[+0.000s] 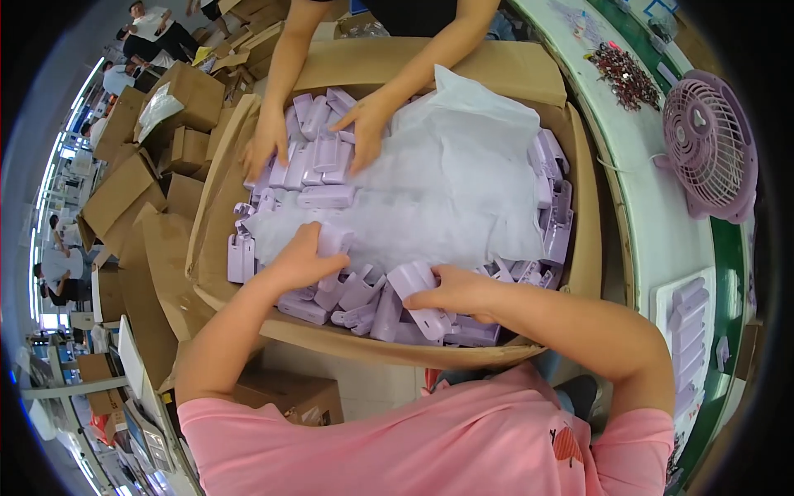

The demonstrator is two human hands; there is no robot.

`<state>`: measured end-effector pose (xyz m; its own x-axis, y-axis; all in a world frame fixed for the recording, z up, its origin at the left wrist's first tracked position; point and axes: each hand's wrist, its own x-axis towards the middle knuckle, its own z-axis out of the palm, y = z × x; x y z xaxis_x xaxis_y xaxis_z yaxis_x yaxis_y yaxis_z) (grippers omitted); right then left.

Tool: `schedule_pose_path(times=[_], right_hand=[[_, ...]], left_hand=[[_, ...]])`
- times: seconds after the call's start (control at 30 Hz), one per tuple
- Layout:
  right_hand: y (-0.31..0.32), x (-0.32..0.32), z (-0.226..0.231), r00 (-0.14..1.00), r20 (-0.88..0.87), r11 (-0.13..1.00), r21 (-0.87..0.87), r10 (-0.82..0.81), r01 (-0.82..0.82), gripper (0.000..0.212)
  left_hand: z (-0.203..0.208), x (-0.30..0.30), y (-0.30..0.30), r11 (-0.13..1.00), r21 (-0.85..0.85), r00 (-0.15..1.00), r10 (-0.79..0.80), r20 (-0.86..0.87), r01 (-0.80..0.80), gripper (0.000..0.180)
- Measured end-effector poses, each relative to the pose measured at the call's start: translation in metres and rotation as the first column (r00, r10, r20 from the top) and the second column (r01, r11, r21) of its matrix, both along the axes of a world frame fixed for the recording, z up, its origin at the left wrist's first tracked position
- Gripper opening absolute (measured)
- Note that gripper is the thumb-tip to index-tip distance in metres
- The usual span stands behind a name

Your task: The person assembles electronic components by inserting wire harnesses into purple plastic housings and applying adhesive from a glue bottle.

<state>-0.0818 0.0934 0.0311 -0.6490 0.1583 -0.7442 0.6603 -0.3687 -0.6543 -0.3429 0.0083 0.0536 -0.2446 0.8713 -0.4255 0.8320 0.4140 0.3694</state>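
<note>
Big open carton (372,351) loaded with lilac plastic housings (321,157). White sheet (455,190) covers its middle. Co-worker's hands (372,124) on housings, far left. Own hands apart: right hand (463,293) clamped on a tilted housing (415,283), near side; left hand (302,263) at a pale lilac piece (335,240), can't tell if gripped.
</note>
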Motion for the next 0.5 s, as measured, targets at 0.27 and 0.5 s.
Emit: schedule_pose_path(times=[0.27,0.5], right_hand=[[-0.004,0.005,-0.006,0.999,0.045,0.997,0.072,0.012,-0.015,0.101],[-0.01,0.005,-0.03,0.975,-0.078,0.976,0.079,0.207,-0.201,0.105]], left_hand=[[-0.017,-0.03,-0.025,0.933,-0.197,0.765,0.359,0.535,-0.3,0.068],[-0.003,-0.009,-0.031,0.749,-0.594,0.764,0.189,0.617,0.294,0.07]])
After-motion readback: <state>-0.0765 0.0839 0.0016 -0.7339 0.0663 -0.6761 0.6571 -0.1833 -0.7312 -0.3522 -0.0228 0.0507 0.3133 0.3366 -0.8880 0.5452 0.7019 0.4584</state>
